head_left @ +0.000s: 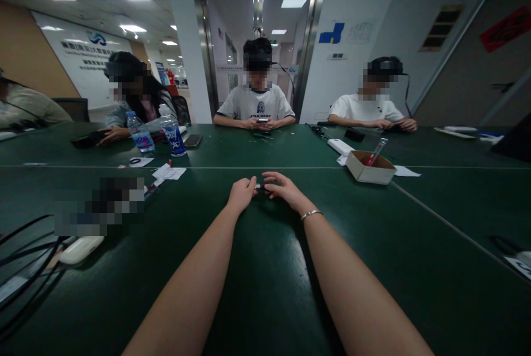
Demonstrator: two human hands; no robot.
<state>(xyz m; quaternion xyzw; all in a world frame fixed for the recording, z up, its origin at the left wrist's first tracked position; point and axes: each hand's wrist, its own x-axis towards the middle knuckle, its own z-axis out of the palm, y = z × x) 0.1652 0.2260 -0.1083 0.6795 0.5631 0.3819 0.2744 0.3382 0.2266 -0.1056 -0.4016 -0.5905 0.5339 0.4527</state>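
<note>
Over the middle of the green table (265,245), my left hand (241,195) is closed, its thumb and fingers pinching a small object with a shiny metal part and a dark end (259,186). It is too small to tell its kind. My right hand (285,190), with a silver bracelet at the wrist, is just to the right of it. Its fingers are curved and apart near the dark end; whether a fingertip touches it I cannot make out.
At the right stands a cardboard box (371,171) with a clear tube in it, beside a white power strip (341,147). Two water bottles (173,137), paper scraps (170,172) and black cables (33,251) are at the left. Several people sit across the table.
</note>
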